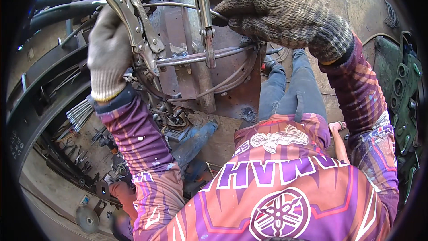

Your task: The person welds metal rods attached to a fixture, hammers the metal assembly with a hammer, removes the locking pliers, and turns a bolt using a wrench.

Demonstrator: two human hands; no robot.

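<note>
My left hand, in a pale knitted glove, is raised beside a pair of locking pliers. The pliers hide its fingers. The pliers' jaws sit on a curved metal rod. A second pair of locking pliers hangs over the same rod, nearer the middle. My right hand, in a grey-brown knitted glove, is closed on a thin curved rod that passes behind the second pliers. Below lies a round frame of bent rods over a rusty steel plate and a grey metal pipe.
Dark steel beams curve along the left. Thin metal rods, hand tools and a grinding disc lie lower left, near a person in a red sleeve. Another person's hand shows at right. Green machinery stands far right.
</note>
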